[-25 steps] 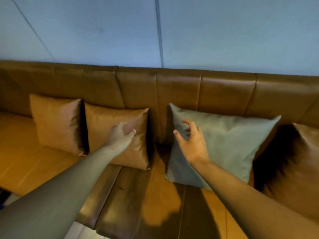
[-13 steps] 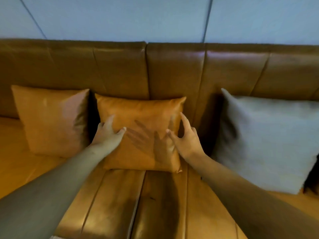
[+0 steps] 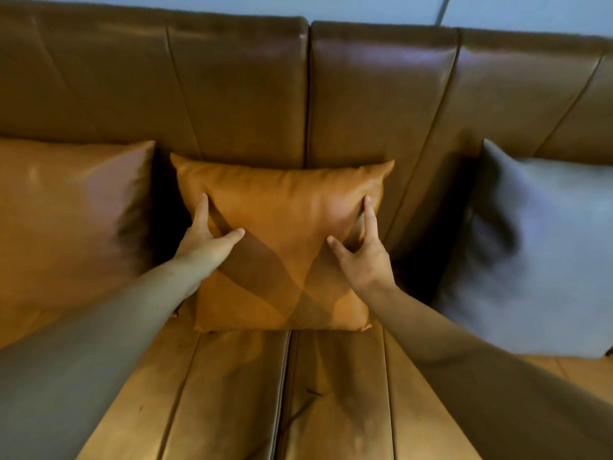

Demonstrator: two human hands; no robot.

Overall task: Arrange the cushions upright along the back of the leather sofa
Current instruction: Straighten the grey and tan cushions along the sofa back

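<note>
Both my hands are on the square tan leather cushion (image 3: 282, 247): left hand (image 3: 205, 242) and right hand (image 3: 361, 257) flat, fingers spread, gripping nothing. It stands upright against the glossy brown leather sofa (image 3: 381, 104) back, between a satiny tan cushion (image 3: 69, 220) and a grey fabric cushion (image 3: 537, 247).
</note>
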